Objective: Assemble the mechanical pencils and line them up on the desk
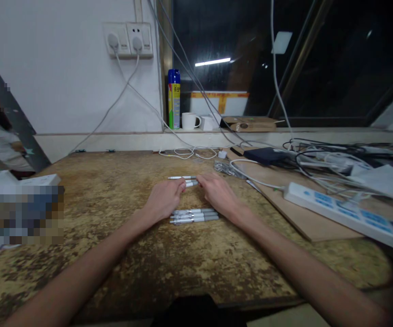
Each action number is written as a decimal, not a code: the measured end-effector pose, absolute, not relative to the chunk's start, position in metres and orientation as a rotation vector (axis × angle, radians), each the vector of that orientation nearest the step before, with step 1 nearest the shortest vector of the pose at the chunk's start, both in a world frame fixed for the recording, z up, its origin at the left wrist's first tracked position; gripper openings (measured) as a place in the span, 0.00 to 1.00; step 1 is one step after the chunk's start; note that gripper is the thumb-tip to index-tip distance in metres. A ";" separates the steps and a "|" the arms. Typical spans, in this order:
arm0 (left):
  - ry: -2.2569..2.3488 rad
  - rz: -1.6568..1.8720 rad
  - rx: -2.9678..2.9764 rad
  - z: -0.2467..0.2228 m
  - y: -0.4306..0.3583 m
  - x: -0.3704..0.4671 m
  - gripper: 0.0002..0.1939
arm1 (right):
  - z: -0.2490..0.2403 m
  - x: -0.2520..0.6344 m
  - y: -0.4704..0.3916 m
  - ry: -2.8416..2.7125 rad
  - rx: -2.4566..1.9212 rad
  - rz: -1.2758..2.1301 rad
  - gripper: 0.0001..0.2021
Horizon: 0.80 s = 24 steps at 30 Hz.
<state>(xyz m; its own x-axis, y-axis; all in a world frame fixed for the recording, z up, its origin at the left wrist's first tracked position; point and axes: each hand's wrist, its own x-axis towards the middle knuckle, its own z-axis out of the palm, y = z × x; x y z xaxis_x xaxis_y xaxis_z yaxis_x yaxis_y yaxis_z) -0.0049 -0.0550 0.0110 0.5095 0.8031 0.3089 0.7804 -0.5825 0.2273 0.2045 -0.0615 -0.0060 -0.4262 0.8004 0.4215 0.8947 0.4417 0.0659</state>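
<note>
Toward the middle of the worn table, well in from its near edge, a row of pens lies side by side, their grey ends pointing to the right edge. Just beyond them, the left hand and the right hand face each other over a second small group, the far pens, which lie crosswise between them. The left fingertips are curled at the left end of the nearer of these, and the right fingertips are at the grey ends. It is slightly blurred there, so I cannot tell whether either hand is clenched on a pen or only touching it.

Toward the right edge, a brown board carries part of a white power strip, whose cable loops back toward a crumpled plastic bag beyond the right hand. At the far edge, thin white cords lie below the ledge with its mug and spray can.

The slim barrels could roll out of line if the fingertips press unevenly from the two ends. The near row could also be knocked askew, since the heel of the left hand and the right wrist are both close to its ends.
</note>
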 end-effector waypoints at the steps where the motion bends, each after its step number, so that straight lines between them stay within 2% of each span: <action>1: 1.388 0.613 2.666 0.010 -0.053 -0.005 0.19 | -0.006 0.205 -0.061 -2.364 -1.453 -0.402 0.18; 14: 1.311 0.591 2.416 0.012 -0.042 -0.007 0.21 | -0.010 0.203 -0.058 -2.362 -1.361 -0.492 0.15; 18: 1.260 0.637 2.535 0.014 -0.045 -0.011 0.21 | -0.006 0.209 -0.057 -2.356 -1.248 -0.423 0.15; 24: 1.259 0.706 2.729 0.013 -0.051 -0.014 0.20 | 0.000 0.219 -0.058 -2.249 -1.083 -0.215 0.06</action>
